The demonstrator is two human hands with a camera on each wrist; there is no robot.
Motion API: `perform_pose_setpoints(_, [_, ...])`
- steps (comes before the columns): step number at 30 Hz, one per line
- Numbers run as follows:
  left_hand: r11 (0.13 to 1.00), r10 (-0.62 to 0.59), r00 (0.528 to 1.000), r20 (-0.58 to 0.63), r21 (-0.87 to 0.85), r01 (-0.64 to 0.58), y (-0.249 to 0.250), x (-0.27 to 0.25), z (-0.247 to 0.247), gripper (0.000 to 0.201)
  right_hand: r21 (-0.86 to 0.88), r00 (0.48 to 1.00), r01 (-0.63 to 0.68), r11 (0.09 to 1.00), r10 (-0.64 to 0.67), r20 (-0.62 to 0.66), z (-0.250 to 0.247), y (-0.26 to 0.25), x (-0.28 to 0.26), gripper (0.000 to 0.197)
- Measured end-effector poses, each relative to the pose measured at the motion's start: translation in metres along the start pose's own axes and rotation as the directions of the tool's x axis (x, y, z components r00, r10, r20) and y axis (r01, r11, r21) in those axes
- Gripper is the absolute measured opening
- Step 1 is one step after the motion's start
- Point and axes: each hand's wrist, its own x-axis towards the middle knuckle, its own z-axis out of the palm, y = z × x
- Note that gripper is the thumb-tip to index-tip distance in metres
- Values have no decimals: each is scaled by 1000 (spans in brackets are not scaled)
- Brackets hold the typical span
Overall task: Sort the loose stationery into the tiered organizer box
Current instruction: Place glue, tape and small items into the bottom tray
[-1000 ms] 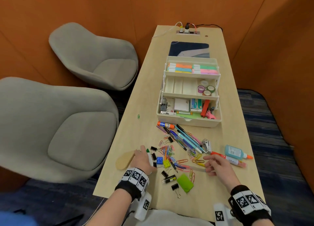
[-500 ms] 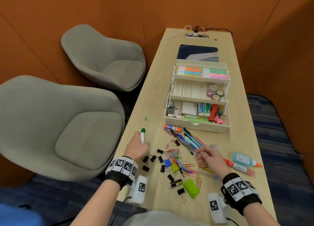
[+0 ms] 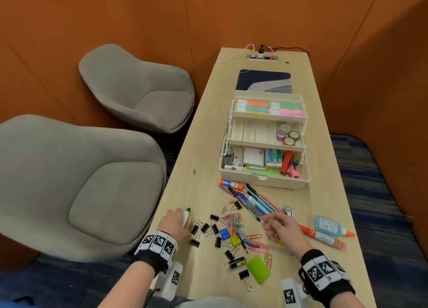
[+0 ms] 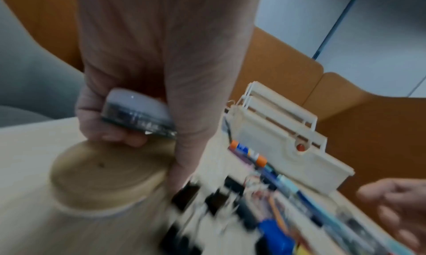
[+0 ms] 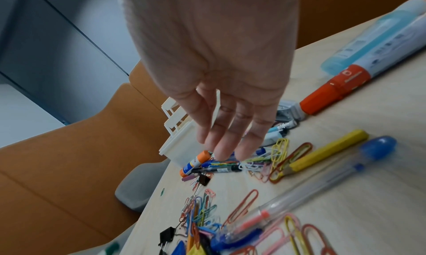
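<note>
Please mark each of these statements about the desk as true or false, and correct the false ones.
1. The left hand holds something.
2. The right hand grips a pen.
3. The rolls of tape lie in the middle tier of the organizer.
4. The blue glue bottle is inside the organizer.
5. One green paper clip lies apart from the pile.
1. True. The left hand grips a white item with a green tip.
2. False. The right hand is open and empty, with fingers over the pens.
3. True. The rolls of tape lie at the right end of the middle tier of the organizer.
4. False. The blue glue bottle lies on the table.
5. True. The green paper clip lies alone, left of the organizer.
</note>
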Motion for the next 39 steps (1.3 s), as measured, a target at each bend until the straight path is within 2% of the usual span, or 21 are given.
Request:
perform_pose_setpoints(2, [986,87,996,-33,-138,-90,18,3,-20,45,33,1000,0,999,-1,17,-1,-7,-1,26])
perform_pose_setpoints(3, [949,157,987,-33,-272,-160,31,3,-31,42,41,999,11,999,-12,35,-1,-13,-1,26])
perform_pose_setpoints(4, [876,233,972,-28,-427,-222,47,2,-42,39,43,998,26,999,-28,56,1,-22,-2,24])
perform_pose_setpoints(6, [654,379,925,11,-711,-259,82,-1,-60,33,31,992,77,997,-80,96,4,-43,-5,20])
perform_pose_setpoints(8, [396,500,863,74,-906,-152,113,-1,-68,30,-29,975,176,984,-170,145,8,-65,-10,31])
perform_pose_setpoints(10, [195,584,802,122,-981,7,133,3,-68,26,-63,944,282,957,-265,198,12,-84,-12,48])
perform_pose_setpoints(13, [14,663,736,138,-985,172,146,9,-62,24,-170,905,414,894,-386,176,13,-94,-9,63])
perform_pose_setpoints(15, [-60,687,714,136,-968,242,146,13,-58,26,-252,874,486,837,-468,130,11,-92,-5,60])
perform_pose_setpoints(18, [-101,718,683,132,-952,290,142,16,-55,39,-308,845,530,790,-524,110,10,-87,-3,55])
perform_pose_setpoints(22, [-93,751,649,120,-954,285,139,15,-54,46,-283,830,558,780,-528,181,9,-88,-3,57])
perform_pose_setpoints(25, [-67,755,640,142,-954,291,133,17,-53,49,-178,878,475,862,-451,159,-3,-101,3,51])
perform_pose_setpoints(27, [-11,782,595,184,-951,309,131,16,-54,57,-90,925,368,925,-355,133,-10,-112,9,49])
perform_pose_setpoints(30, [102,812,517,271,-938,331,131,13,-52,52,-151,930,276,949,-225,290,-13,-117,25,42])
perform_pose_setpoints(31, [111,811,510,287,-931,348,131,14,-51,51,-140,924,243,960,-186,333,-13,-115,32,41])
perform_pose_setpoints(33, [104,799,515,311,-915,390,130,15,-50,54,-49,919,153,987,-124,373,-11,-112,43,41])
perform_pose_setpoints(35, [82,795,521,312,-905,416,130,17,-51,59,75,909,66,995,-91,406,-8,-113,49,34])
perform_pose_setpoints(37, [39,796,534,284,-906,422,130,21,-55,60,174,898,14,985,-89,430,-4,-119,53,25])
perform_pose_setpoints(39, [-12,792,560,242,-911,412,133,26,-63,61,252,900,-33,967,-81,428,-2,-128,58,26])
